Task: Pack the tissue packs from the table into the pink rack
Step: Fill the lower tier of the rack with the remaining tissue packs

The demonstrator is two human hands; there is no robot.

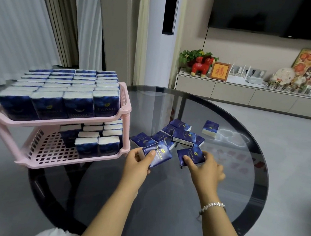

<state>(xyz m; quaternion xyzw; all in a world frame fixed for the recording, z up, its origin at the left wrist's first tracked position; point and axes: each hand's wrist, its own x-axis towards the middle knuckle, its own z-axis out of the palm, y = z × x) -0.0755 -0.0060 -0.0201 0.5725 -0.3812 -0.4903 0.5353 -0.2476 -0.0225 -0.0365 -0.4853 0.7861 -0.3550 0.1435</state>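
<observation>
Gripping one blue pack (158, 153) each, both our hands work at the table's middle. Our left hand (138, 163) has its thumb on the printed face and its fingers curled under the near end, holding this pack lifted and tilted, just beside the rack's lower shelf. Our right hand (206, 167) curls its thumb over the near edge of a second pack (190, 154), fingers wrapped along its far side; we cannot tell whether that pack is clear of the glass. A bracelet (212, 206) sits on the right wrist.

At twelve o'clock from the hands, a loose heap of packs (180, 134) lies flat and overlapping on the round glass table (160, 205). One lone pack (210, 129) lies apart from the heap, at about one o'clock.

At nine to ten o'clock stands the pink rack (53, 152), set at the table's edge. Its top shelf (123, 96) is packed with upright packs in rows. Its lower shelf holds a block of packs in the far right part, while the near left lattice floor lies bare.

Beyond the table, at one o'clock, a low cabinet (231, 91) carries a red toy animal (202, 65), a framed sign (219, 71) and plants, under a dark screen (275, 15).
</observation>
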